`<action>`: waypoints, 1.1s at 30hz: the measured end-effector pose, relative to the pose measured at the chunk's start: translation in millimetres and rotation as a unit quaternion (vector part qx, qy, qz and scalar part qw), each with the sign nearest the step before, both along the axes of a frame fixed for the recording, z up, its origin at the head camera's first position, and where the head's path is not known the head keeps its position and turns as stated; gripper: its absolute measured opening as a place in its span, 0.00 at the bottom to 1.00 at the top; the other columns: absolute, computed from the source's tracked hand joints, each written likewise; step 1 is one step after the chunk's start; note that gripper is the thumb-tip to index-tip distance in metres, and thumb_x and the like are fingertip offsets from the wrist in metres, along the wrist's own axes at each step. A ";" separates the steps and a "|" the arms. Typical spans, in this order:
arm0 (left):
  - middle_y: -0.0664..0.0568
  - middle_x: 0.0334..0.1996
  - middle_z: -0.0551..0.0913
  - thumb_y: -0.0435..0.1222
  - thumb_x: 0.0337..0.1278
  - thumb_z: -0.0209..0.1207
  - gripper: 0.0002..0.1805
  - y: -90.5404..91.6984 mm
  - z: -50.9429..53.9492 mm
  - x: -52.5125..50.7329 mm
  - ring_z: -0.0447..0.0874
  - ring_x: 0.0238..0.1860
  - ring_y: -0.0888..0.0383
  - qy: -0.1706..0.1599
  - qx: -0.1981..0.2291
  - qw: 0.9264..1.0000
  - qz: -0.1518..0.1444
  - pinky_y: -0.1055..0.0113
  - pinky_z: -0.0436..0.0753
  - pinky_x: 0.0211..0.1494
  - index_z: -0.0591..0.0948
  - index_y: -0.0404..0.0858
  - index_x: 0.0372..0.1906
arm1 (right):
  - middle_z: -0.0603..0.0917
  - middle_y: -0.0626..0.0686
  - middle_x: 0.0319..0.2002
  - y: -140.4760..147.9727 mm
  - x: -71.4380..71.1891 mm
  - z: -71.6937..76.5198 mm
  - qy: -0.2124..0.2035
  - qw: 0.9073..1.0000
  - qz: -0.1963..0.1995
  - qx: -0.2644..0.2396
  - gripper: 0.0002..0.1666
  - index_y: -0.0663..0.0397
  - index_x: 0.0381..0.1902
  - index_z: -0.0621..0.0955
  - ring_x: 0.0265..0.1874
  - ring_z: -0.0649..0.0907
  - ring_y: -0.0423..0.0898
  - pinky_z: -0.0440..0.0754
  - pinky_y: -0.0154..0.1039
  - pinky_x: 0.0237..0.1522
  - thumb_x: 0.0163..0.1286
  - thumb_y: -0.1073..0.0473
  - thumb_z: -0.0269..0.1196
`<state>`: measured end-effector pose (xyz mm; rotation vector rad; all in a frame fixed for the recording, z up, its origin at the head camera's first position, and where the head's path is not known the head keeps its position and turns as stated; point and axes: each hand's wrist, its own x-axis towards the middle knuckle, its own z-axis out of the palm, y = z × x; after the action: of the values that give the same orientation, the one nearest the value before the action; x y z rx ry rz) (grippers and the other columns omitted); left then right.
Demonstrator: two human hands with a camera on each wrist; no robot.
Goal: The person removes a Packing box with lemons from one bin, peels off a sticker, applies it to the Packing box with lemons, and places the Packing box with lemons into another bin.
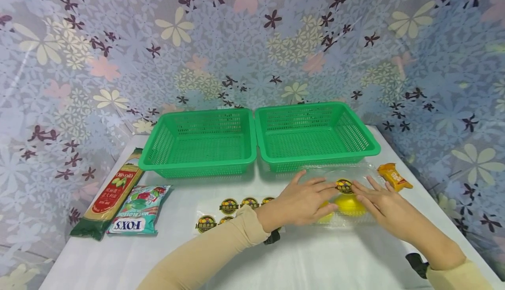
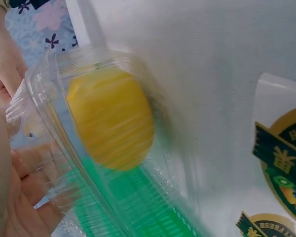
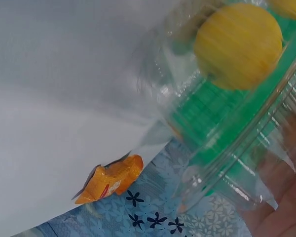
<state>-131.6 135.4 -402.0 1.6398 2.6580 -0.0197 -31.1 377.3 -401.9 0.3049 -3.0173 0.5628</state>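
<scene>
A clear plastic clamshell box point(image 1: 357, 170) lies on the table before the right basket, holding yellow, lemon-like fruit point(image 1: 350, 205). On its lid is a round black-and-gold fruit sticker point(image 1: 344, 186). My left hand point(image 1: 303, 198) rests on the lid's left side, fingers extended toward the sticker. From the right, my right hand point(image 1: 383, 203) touches the lid with fairly straight fingers, their tips beside the sticker's edge. Through the plastic, a yellow fruit point(image 2: 111, 118) shows in the left wrist view and another yellow fruit point(image 3: 238, 47) in the right wrist view. Left of the box lies a sheet of matching stickers point(image 1: 229, 205), partly hidden by my left arm.
Two green plastic baskets, a left one point(image 1: 197, 167) and a right one point(image 1: 319, 155), stand side by side at the back. An orange snack packet point(image 1: 394, 177) lies right of the box. At the left are an Olivoila pasta bag point(image 1: 117, 189) and a teal FOX'S candy bag point(image 1: 139, 211).
</scene>
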 end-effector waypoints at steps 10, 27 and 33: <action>0.64 0.81 0.71 0.57 0.87 0.43 0.27 -8.3 1.2 -5.6 0.66 0.82 0.63 0.017 0.055 0.998 -0.021 0.46 0.63 0.87 0.74 0.58 0.79 | 0.77 0.67 0.73 4.5 -0.5 3.2 0.030 0.999 -0.016 -0.002 0.25 0.61 0.69 0.83 0.78 0.64 0.79 0.53 0.83 0.74 0.84 0.51 0.61; 0.44 0.49 0.86 0.45 0.80 0.60 0.27 -67.0 19.6 -49.8 0.81 0.33 0.58 -0.080 0.254 0.961 0.080 0.75 0.73 0.26 0.74 0.44 0.77 | 0.73 0.76 0.70 48.3 3.5 5.1 0.055 0.996 -0.069 -0.017 0.32 0.57 0.76 0.76 0.60 0.76 0.76 0.78 0.79 0.45 0.79 0.51 0.67; 0.56 0.20 0.76 0.44 0.82 0.58 0.29 -85.3 24.6 -59.0 0.66 0.16 0.65 -0.096 0.246 0.954 0.139 0.74 0.63 0.18 0.71 0.42 0.80 | 0.69 0.76 0.76 62.7 1.4 1.8 -0.033 0.996 -0.065 -0.058 0.39 0.57 0.83 0.66 0.63 0.77 0.80 0.79 0.79 0.52 0.83 0.49 0.62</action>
<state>-190.6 50.0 -377.4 1.2413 2.8514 0.8206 -29.7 440.1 -400.1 0.0857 -3.0217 0.7457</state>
